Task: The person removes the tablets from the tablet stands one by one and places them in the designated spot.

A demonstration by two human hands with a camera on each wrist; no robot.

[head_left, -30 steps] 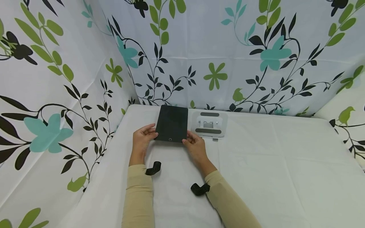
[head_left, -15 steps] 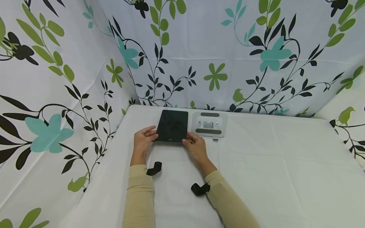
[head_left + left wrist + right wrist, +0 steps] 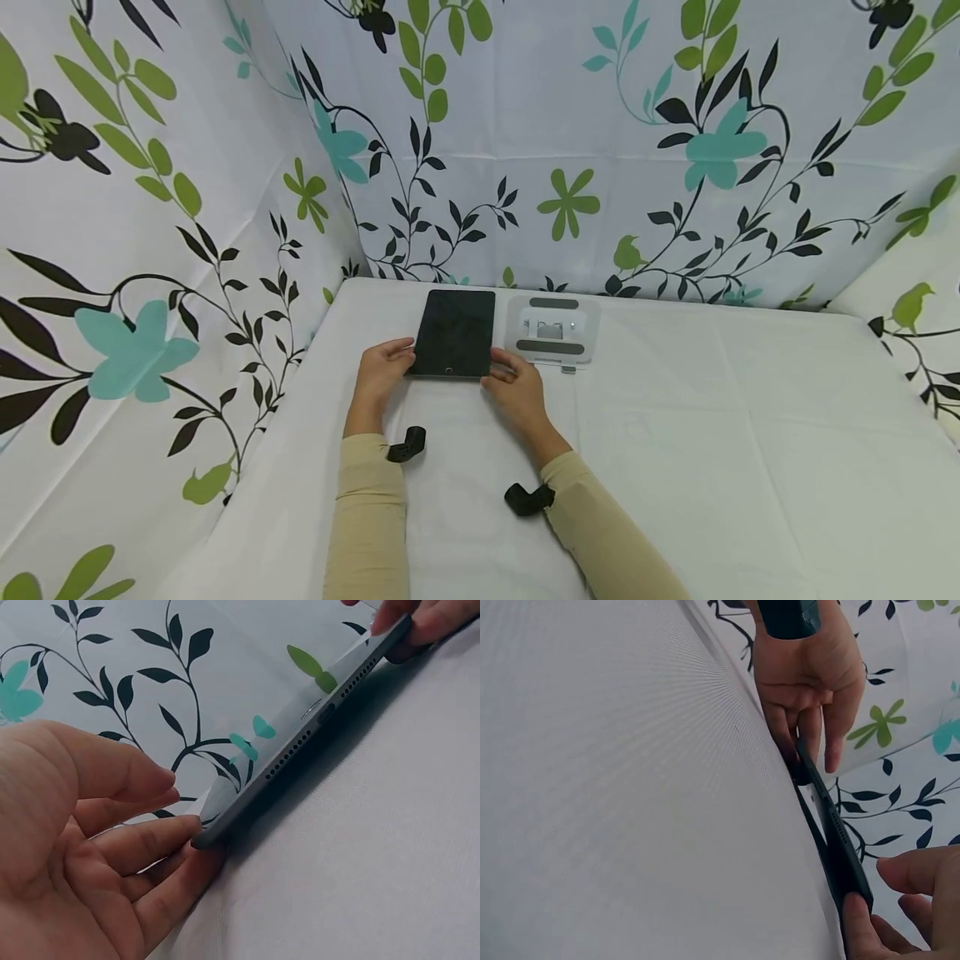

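Note:
A black tablet [image 3: 454, 333] lies screen up near the back of the white-covered table, its home button towards me. My left hand [image 3: 381, 375] is at its near left corner. In the left wrist view the fingertips [image 3: 187, 825] touch the corner of the tablet [image 3: 300, 742] while the thumb stands apart. At the near right corner is my right hand [image 3: 519, 387]. A finger [image 3: 857, 907] touches the tablet's edge in the right wrist view, with the thumb clear of it. Whether the tablet rests fully on the cloth I cannot tell.
Just right of the tablet lies a white-grey stand-like device [image 3: 553, 329] with two dark strips and a small tab at its front. Behind the table [image 3: 675, 433] hangs a leaf-and-flower printed curtain [image 3: 525, 108], also along the left. A black wrist mount [image 3: 407, 444] sits on each wrist.
The tablet's far edge has come down, so it lies flatter. Both hands have shifted slightly outward, their thumbs moving off the tablet's near corners. The grey device stays in place.

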